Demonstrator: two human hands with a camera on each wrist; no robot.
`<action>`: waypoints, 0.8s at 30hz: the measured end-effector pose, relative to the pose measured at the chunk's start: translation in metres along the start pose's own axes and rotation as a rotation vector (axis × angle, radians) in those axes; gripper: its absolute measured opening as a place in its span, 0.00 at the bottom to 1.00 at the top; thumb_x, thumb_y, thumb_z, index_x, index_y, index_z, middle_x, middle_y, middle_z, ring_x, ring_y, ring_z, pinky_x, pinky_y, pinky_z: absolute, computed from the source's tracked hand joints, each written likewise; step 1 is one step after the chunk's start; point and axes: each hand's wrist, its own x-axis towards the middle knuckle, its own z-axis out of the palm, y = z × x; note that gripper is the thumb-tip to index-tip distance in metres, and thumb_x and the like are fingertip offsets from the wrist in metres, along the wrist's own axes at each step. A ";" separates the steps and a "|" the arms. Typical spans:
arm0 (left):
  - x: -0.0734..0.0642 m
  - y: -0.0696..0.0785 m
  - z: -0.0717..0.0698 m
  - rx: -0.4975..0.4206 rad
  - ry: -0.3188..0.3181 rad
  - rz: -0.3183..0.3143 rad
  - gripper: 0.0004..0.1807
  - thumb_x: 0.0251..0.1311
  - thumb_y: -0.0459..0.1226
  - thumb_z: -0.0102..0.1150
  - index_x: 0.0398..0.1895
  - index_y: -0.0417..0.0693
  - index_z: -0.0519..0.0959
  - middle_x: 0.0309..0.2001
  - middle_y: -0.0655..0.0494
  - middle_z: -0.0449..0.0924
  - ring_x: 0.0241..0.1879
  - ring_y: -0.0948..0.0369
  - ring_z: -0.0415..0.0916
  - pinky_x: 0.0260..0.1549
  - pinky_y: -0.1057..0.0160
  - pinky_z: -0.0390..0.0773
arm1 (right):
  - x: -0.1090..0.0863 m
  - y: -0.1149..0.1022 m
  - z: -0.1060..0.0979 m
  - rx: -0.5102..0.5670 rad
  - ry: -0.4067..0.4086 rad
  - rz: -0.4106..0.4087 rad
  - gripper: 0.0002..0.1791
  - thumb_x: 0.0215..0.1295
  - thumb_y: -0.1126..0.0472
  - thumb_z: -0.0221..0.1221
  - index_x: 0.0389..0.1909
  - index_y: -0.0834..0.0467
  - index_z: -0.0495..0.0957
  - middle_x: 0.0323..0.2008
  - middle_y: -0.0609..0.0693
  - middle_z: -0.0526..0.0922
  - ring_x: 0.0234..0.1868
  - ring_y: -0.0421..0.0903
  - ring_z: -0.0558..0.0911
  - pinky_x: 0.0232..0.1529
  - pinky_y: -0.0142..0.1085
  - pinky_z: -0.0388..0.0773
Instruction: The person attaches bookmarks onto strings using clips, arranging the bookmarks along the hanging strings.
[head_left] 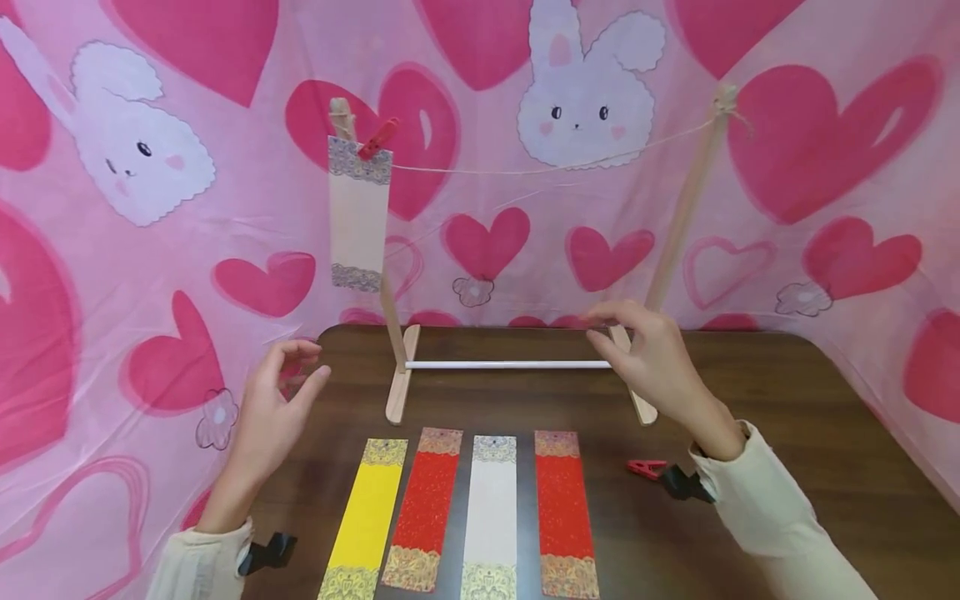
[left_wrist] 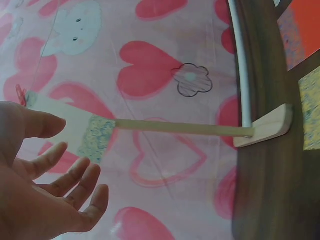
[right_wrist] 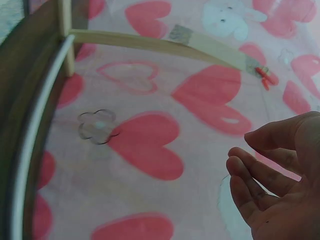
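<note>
A pale paper strip [head_left: 358,221] with lacy patterned ends hangs from a string [head_left: 525,172], held by a red clothespin [head_left: 378,139] near the left post. My left hand [head_left: 273,417] is raised to the lower left of that strip, fingers spread and bent, holding nothing. In the left wrist view the hand [left_wrist: 55,185] overlaps part of the hanging strip. On the other side, my right hand [head_left: 652,358] hovers in front of the right post [head_left: 686,208]. Its relaxed fingers are bent toward the thumb with nothing between them, as the right wrist view of this hand [right_wrist: 272,175] shows.
On the brown table [head_left: 750,517] lie a yellow strip [head_left: 365,508], a red strip [head_left: 426,504], a white strip [head_left: 491,500] and another red strip [head_left: 566,504]. A second red clothespin [head_left: 647,468] lies at right. A white rod [head_left: 510,364] joins the stand's wooden feet [head_left: 400,396].
</note>
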 end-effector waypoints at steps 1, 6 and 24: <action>-0.004 -0.002 0.001 -0.008 -0.003 -0.012 0.19 0.63 0.30 0.63 0.56 0.38 0.73 0.52 0.51 0.76 0.50 0.70 0.72 0.48 0.80 0.71 | -0.006 0.002 -0.001 -0.009 -0.004 0.007 0.15 0.57 0.72 0.68 0.43 0.54 0.85 0.42 0.44 0.86 0.43 0.43 0.81 0.44 0.25 0.73; -0.025 -0.010 0.007 0.001 -0.035 -0.069 0.20 0.64 0.31 0.63 0.57 0.41 0.72 0.52 0.52 0.76 0.49 0.72 0.73 0.46 0.82 0.71 | -0.037 0.012 -0.002 -0.048 -0.021 0.083 0.15 0.57 0.71 0.69 0.44 0.53 0.85 0.44 0.44 0.86 0.48 0.41 0.80 0.44 0.23 0.71; -0.081 -0.056 0.036 0.238 -0.497 -0.393 0.27 0.65 0.43 0.63 0.59 0.34 0.71 0.54 0.35 0.75 0.52 0.42 0.74 0.51 0.40 0.75 | -0.159 0.069 -0.001 -0.027 -0.135 0.633 0.17 0.62 0.63 0.68 0.52 0.58 0.81 0.49 0.58 0.84 0.42 0.45 0.84 0.37 0.30 0.78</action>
